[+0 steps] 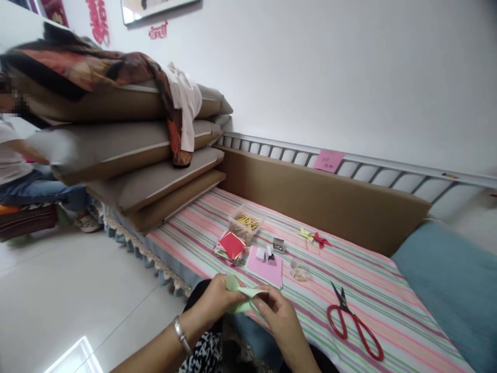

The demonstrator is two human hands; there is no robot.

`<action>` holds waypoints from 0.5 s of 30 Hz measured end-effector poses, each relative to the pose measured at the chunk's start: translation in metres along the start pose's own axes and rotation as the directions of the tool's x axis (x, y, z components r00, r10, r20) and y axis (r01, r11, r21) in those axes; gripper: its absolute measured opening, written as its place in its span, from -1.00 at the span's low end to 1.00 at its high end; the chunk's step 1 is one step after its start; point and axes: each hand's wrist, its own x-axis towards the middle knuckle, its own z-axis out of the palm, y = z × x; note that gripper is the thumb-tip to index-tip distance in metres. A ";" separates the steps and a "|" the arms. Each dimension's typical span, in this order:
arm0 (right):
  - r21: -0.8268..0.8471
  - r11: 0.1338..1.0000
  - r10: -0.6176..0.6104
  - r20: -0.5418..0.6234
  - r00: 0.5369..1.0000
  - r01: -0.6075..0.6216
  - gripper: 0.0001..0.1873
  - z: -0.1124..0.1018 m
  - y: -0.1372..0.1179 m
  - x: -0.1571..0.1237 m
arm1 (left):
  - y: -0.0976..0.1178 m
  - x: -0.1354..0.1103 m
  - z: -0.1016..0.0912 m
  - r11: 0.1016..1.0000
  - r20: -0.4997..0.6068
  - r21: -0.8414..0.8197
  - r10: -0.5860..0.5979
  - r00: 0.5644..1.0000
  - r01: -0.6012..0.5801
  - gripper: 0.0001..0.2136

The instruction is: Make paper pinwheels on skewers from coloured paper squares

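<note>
A piece of light green paper (248, 292), bent and folded, is held between my two hands above the near edge of the striped cloth. My left hand (223, 296) pinches its left part, where one end curls up. With thumb and fingers, my right hand (277, 311) grips the other side. Just beyond lie a stack of pink paper (267, 269) with small objects on top and a pile of coloured paper squares (232, 246), red uppermost. Red-handled scissors (351, 321) rest partly open to the right of my right hand.
Behind the paper pile stands a clear box (248, 223) of thin sticks. A small clear container (298, 270) and yellow and red paper pieces on sticks (314, 238) lie farther right. Stacked cushions (155, 150) rise at left; a blue pillow (446, 280) is at right. Another person (23, 171) sits far left.
</note>
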 end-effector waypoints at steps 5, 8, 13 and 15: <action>-0.095 0.995 0.002 -0.045 0.999 -0.006 -0.67 -0.024 -0.005 -0.001 | 0.019 -0.015 -0.019 0.998 -0.061 -0.061 0.010 0.998 -0.014 -0.80; -0.182 0.983 0.005 -0.054 0.999 -0.015 -0.70 -0.039 -0.003 0.009 | 0.024 -0.023 -0.035 0.998 -0.118 -0.057 -0.002 0.993 -0.005 -0.80; -0.365 0.931 0.003 0.000 1.000 -0.003 -0.80 -0.054 0.006 0.040 | 0.004 -0.018 -0.067 0.999 -0.198 0.038 -0.015 0.980 0.023 -0.76; -0.424 0.906 -0.006 0.005 1.000 0.008 -0.84 -0.058 0.012 0.058 | -0.007 -0.008 -0.083 0.992 -0.226 0.060 -0.095 0.969 0.111 -0.70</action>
